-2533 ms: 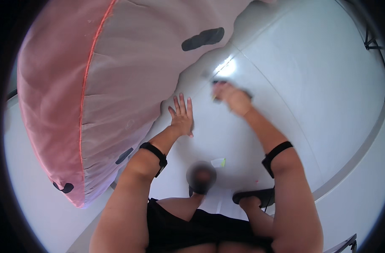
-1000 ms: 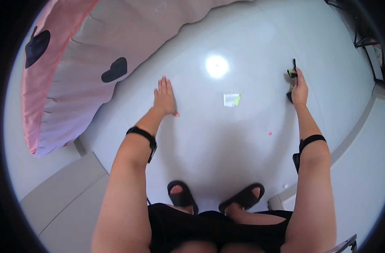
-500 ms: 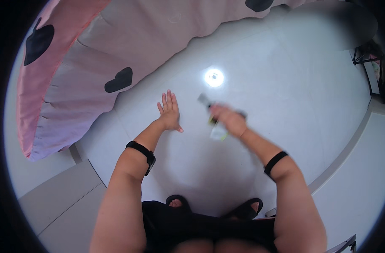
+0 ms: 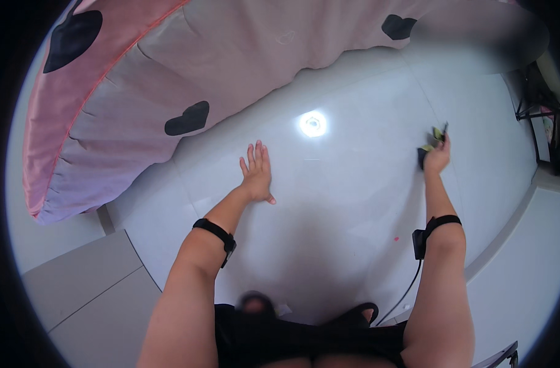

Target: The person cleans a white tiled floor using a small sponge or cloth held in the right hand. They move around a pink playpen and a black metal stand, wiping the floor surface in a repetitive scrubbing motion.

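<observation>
My left hand is spread open over the pale glossy floor, palm down with nothing in it. Whether the palm rests on the tiles I cannot tell. Farther right, my right hand is closed around a small black and yellow-green hand tool. The fingers and the angle hide most of the tool, and its exact kind does not show. A small red speck lies on the floor nearer to me, and a thin pale mark shows between my hands.
A pink cover with black hearts hangs along the far left. Grey cabinet panels stand at the lower left. A dark-framed object is at the far right. From the right armband a black cable runs toward me.
My right hand has swung outward to the right with the tool, which has turned away from its earlier left-pointing angle. My left hand stays spread in much the same place. The view has shifted slightly.
</observation>
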The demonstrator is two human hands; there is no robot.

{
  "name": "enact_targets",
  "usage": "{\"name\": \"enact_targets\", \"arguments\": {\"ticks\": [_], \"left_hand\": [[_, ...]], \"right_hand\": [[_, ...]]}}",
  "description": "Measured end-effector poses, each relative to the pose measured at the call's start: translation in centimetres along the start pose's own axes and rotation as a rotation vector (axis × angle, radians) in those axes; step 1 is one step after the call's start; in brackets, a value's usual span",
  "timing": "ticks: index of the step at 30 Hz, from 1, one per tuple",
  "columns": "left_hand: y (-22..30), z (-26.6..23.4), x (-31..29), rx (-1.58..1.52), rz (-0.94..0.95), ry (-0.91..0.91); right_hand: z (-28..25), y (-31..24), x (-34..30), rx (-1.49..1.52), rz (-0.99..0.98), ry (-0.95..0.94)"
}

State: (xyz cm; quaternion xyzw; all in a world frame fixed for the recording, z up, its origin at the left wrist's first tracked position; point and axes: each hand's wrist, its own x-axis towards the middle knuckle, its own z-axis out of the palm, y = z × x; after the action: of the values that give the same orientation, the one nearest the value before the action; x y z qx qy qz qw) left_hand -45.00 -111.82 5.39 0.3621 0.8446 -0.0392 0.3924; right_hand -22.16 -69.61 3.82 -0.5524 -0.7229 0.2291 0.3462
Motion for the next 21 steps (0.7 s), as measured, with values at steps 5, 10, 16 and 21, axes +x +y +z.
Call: {"name": "enact_targets", "arguments": {"ticks": [5, 10, 16, 21], "left_hand": [[-1.0, 1.1, 0.1, -0.072, 0.064, 0.054], [-1.5, 1.5, 0.0, -0.116, 0.090, 0.078], [-1.4, 1.3, -0.1, -0.150, 0.135, 0.104], [-5.9, 3.7, 0.4, -0.580, 0.282, 0.345]], "right_hand": [[4.4, 3.1, 3.0, -0.240, -0.091, -0.106], [14.0, -5.6, -1.7, 0.071, -0.393, -0.389], [19.0, -16.5, -17.3, 0.151, -0.894, -0.785], [16.2, -19.0, -25.6, 0.193, -1.002, -0.956]]}}
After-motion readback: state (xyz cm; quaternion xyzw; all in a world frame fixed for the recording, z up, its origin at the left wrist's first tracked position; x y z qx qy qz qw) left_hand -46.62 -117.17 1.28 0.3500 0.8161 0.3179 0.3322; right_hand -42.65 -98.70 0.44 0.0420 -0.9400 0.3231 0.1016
